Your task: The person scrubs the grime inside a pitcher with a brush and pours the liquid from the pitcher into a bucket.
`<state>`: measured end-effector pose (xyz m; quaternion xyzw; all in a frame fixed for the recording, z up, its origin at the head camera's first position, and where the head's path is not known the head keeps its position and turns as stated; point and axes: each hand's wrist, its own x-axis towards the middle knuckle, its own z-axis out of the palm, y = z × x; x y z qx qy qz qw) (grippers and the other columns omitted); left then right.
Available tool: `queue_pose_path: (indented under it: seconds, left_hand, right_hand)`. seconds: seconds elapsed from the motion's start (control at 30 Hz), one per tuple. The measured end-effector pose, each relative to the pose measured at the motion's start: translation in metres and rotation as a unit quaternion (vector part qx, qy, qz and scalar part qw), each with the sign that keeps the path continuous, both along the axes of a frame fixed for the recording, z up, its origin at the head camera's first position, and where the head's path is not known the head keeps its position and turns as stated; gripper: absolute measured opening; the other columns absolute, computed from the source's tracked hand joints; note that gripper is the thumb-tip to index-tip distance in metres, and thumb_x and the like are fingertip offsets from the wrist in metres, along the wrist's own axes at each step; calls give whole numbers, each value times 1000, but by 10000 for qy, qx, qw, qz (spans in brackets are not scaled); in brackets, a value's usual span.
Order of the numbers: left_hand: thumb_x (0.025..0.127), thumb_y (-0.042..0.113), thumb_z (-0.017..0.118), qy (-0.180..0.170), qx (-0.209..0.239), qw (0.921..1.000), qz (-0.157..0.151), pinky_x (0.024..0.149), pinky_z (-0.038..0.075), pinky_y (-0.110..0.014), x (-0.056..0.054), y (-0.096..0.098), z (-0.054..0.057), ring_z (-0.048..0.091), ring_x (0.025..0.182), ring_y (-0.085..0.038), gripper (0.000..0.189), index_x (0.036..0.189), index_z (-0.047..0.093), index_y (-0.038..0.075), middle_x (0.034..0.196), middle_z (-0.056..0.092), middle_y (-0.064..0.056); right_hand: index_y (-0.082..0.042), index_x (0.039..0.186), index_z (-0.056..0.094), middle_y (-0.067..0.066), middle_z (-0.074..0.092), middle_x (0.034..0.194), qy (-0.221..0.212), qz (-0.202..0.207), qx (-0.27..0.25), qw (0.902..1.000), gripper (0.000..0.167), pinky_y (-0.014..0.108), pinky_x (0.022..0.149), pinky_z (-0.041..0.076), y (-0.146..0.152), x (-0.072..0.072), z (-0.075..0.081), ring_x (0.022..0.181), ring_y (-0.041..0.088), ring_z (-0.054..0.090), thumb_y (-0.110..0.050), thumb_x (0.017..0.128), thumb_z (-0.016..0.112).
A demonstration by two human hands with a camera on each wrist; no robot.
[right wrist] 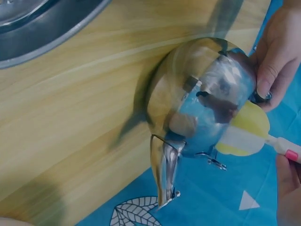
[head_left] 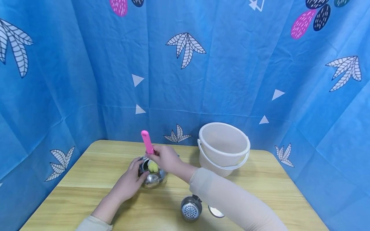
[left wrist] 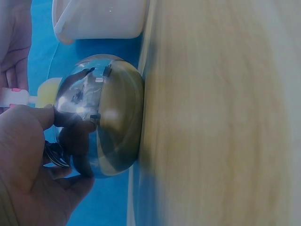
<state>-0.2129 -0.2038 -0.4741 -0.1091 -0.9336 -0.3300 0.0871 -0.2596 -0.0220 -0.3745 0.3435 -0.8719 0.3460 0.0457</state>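
A shiny round steel teapot (head_left: 153,182) rests on the table, its spout (right wrist: 167,169) showing in the right wrist view. My left hand (head_left: 130,180) holds it by the mouth, fingers and thumb on either side of the opening. With my right hand (head_left: 168,158) I grip the pink handle (head_left: 147,142) of a sponge brush. The yellow sponge head (head_left: 153,166) sits at the teapot's mouth; part of it shows above the rim in the left wrist view. How deep its lower part reaches is hidden by the steel wall.
A white bucket (head_left: 212,160) with its handle lowered stands at the back right. Nearer the front are a metal cup-shaped strainer (head_left: 190,211) with a perforated face and a small round lid (head_left: 216,212), partly covered by my right sleeve. Blue patterned cloth (head_left: 173,86) hangs around the table.
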Motion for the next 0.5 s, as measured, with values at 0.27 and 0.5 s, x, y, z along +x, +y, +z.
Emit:
queue_pose_path:
  seconds: [0.27, 0.5]
  left_hand:
    - [106, 42, 47, -16, -94, 10000, 20, 108, 40, -60, 1, 1, 1, 44, 135, -45, 67, 151, 32, -5, 162, 19, -22]
    - [106, 43, 46, -103, -115, 9999, 35, 109, 38, -60, 1, 2, 2, 41, 136, -46, 69, 151, 30, -6, 163, 17, -22]
  right_hand:
    - [-10, 101, 75, -3, 71, 80, -594, -23, -464, 9972, 12, 18, 49, 40, 3, -6, 7, 56, 5, 48, -20, 96, 70]
    - [-9, 100, 75, -2, 73, 83, -863, -59, -571, 9946, 11, 18, 50, 43, 3, -10, 12, 58, 5, 53, -18, 95, 70]
